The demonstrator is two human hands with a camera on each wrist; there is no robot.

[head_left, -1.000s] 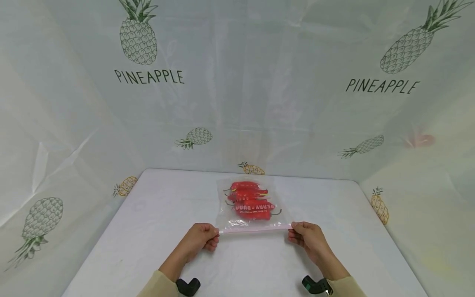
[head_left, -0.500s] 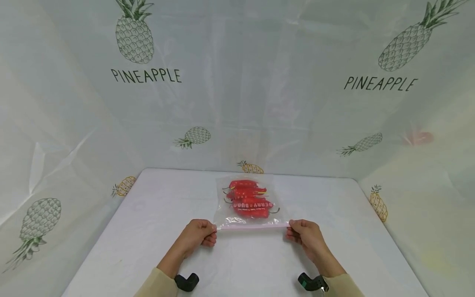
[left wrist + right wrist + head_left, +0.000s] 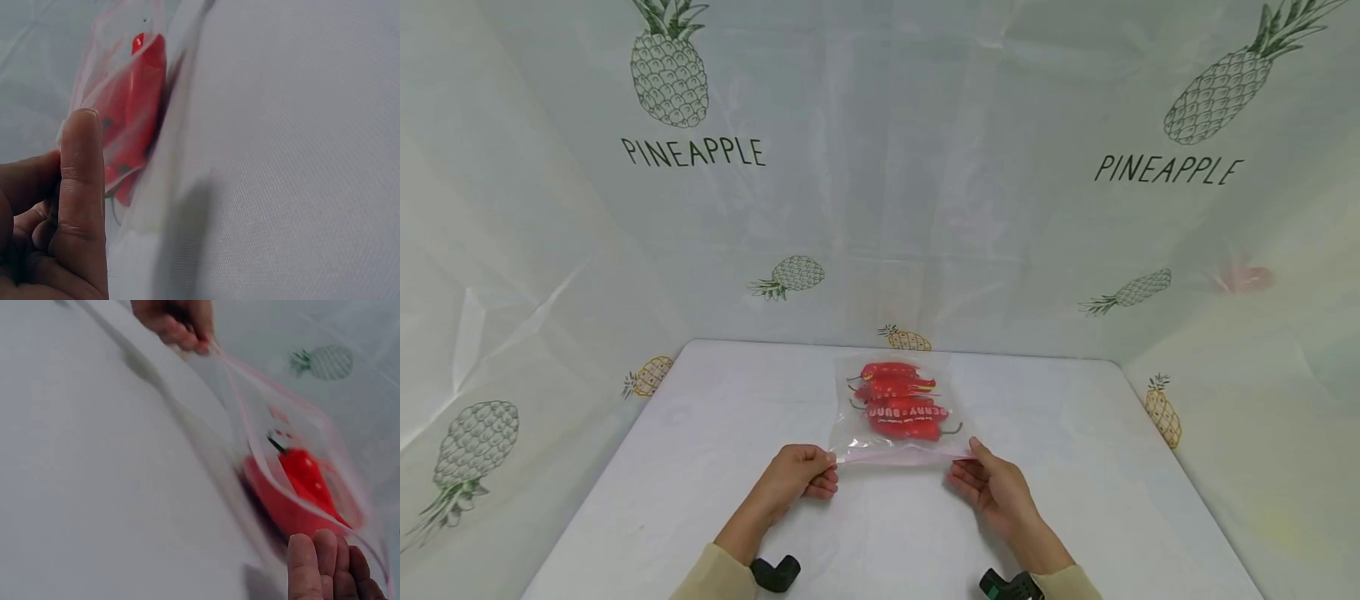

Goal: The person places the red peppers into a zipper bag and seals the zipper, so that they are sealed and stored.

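A clear zip bag (image 3: pixel 846 417) with a pink zip rim lies on the white table, its mouth toward me. Several red chili peppers (image 3: pixel 895 388) with green stems show inside. My left hand (image 3: pixel 797 479) pinches the left corner of the rim between thumb and curled fingers. At the right corner is my right hand (image 3: pixel 996 492), thumb over the rim and fingers loosely bent beneath. The right wrist view shows the mouth gaping, with a red pepper (image 3: pixel 306 481) visible through it and right fingertips (image 3: pixel 304 547) in front of the rim. The right thumb is hidden there.
The white table (image 3: pixel 737 400) runs up to a back wall hung with a pineapple-print sheet (image 3: pixel 887 208). Similar sheeting rises along both sides. A black wrist device (image 3: pixel 777 573) sits by the left sleeve, another (image 3: pixel 1009 585) by the right.
My right hand has moved left and turned, its fingers loosening, and the bag's rim is now slack instead of stretched straight. The left hand keeps its pinch with little movement.
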